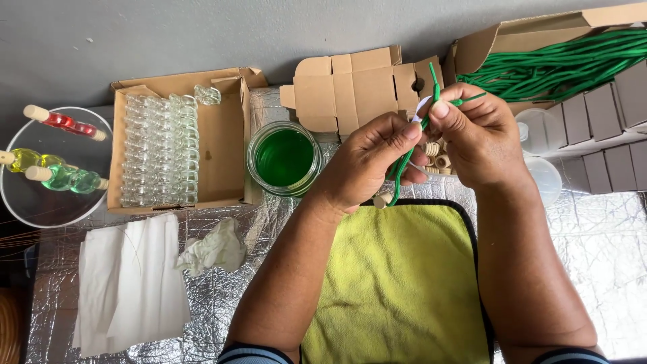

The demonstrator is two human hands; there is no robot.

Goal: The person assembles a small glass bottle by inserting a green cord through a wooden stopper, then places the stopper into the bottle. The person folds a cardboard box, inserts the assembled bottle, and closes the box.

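We observe both hands raised above the far edge of a yellow-green cloth (397,283) that lies on the foil-covered tabletop (606,269). The left hand (367,162) has its fingers narrowed onto a green cord (404,165), pinching it near mid-length; the lower end of the cord curves down toward the cloth. The right hand (475,138) has its fingers closed on the upper part of the same cord, thumb pressed on top, with two short cord ends projecting up and to the right.

Directly behind the hands we note a small pile of pale wooden beads (437,155), partly hidden by the fingers. One cork-like stopper (382,200) rests at the cloth's far edge, just below the left hand.

Left of the hands stands a glass jar of green liquid (284,158). Further left, an open cardboard box (226,148) holds rows of small clear glass bottles (160,152). At the far left, a clear round dish (40,202) carries corked bottles filled with red, yellow and green liquid. White paper sheets (128,283) and a crumpled tissue (212,249) lie near the tabletop's front left.

Behind the hands lies a flattened cardboard blank (357,87). At upper right, an open carton (532,34) contains a bundle of green cords (566,64), with grey-brown small boxes (606,121) and clear plastic cups (539,135) beside it.
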